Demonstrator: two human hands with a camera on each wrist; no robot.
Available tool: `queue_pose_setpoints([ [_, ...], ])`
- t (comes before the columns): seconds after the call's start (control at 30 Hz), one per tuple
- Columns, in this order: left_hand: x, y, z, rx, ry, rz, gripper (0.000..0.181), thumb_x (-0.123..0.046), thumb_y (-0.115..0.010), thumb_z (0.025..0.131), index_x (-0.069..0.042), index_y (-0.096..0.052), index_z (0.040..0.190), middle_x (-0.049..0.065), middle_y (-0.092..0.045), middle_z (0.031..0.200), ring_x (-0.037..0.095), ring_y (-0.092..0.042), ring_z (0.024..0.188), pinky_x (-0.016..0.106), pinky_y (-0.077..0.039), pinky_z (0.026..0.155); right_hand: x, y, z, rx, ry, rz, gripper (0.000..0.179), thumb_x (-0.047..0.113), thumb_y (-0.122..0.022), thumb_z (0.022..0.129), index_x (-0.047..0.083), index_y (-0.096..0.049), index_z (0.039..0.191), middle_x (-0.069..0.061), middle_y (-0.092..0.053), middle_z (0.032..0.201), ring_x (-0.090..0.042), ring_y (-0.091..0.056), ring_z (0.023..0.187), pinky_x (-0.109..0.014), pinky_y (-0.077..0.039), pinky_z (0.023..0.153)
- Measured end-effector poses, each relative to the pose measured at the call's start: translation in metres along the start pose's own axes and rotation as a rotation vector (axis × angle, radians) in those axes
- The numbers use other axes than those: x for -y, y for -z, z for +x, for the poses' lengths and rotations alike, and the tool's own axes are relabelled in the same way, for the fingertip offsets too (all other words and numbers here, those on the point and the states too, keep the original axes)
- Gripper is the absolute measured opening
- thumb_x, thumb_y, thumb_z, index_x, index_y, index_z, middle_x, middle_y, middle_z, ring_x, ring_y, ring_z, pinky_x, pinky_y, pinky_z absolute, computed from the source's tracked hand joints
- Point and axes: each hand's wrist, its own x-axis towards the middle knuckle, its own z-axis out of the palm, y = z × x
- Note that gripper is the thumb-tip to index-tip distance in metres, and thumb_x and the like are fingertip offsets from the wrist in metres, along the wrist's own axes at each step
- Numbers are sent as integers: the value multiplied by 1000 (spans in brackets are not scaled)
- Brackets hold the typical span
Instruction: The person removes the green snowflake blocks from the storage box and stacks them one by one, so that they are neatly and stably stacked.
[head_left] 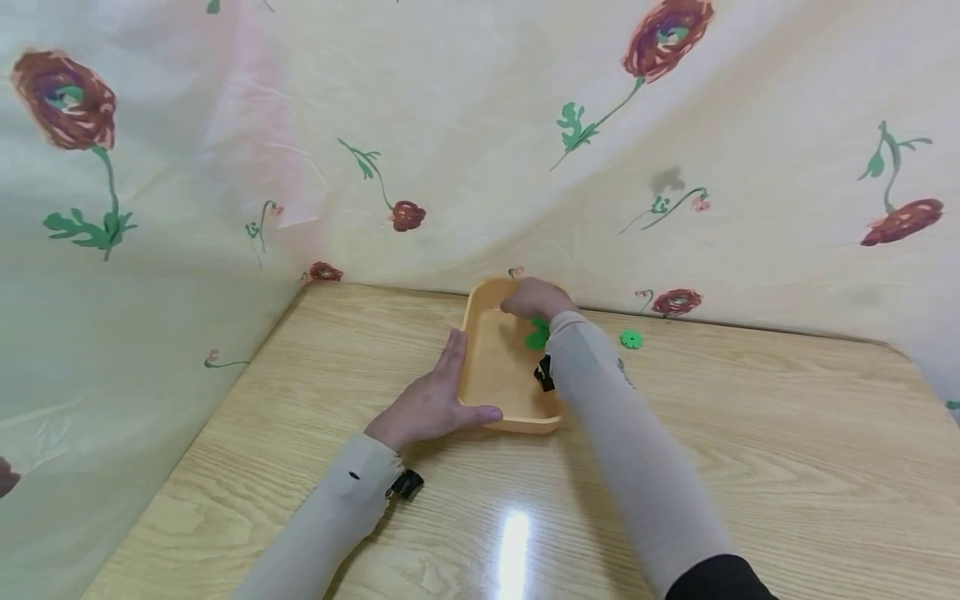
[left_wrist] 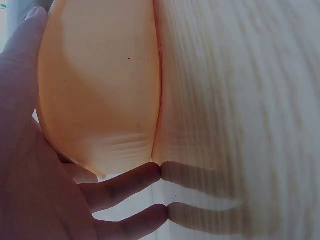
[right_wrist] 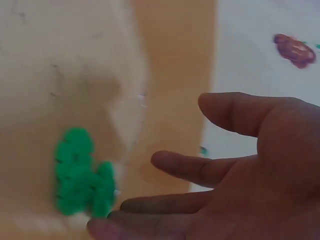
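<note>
An orange plastic tray stands on the table. My left hand rests against its near left corner, fingers straight along the left wall and thumb on the front rim. In the left wrist view the tray wall lies between thumb and fingers, with two fingertips touching the table. My right hand is inside the tray at its far end. In the right wrist view that hand has its fingers extended and thumb apart, holding nothing, beside several green notched discs. The forearm partly hides these discs.
One loose green notched disc lies on the wooden table, right of the tray. A flower-printed cloth hangs behind the table and down its left side. Light reflects off the tabletop near the front.
</note>
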Motion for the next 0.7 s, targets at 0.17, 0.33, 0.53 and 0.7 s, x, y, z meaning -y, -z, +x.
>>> queue_pose_setpoints([
  [0.17, -1, 0, 0, 5, 7, 6, 128, -63, -75, 83, -15, 15, 161, 0, 19, 165, 33, -24, 147, 45, -36, 110, 2, -15, 2, 37, -41, 22, 58, 31, -51, 103, -4, -44, 149, -21, -41, 154, -35, -45, 132, -47, -38, 108],
  [0.33, -1, 1, 0, 1, 9, 20, 128, -64, -74, 83, -14, 14, 161, 1, 19, 165, 35, -27, 146, 45, -36, 111, 9, -32, 6, 38, -42, -19, 63, 38, -53, 101, -1, -45, 150, -21, -37, 157, -43, -32, 142, -59, -22, 115],
  [0.53, 1, 1, 0, 12, 5, 39, 127, -64, -72, 84, -13, 17, 160, 2, 22, 165, 39, -34, 142, 45, -42, 106, 18, -47, 15, 19, 112, -90, 58, 31, -50, 101, -6, -48, 146, -23, -46, 150, -43, -39, 139, -57, -25, 114],
  [0.7, 1, 1, 0, 15, 3, 28, 127, -64, -72, 85, -15, 18, 159, 6, 19, 166, 39, -34, 142, 45, -42, 105, 13, -47, 20, -26, 194, 152, 49, 10, -46, 99, -8, -46, 144, -24, -47, 148, -38, -44, 135, -47, -37, 110],
])
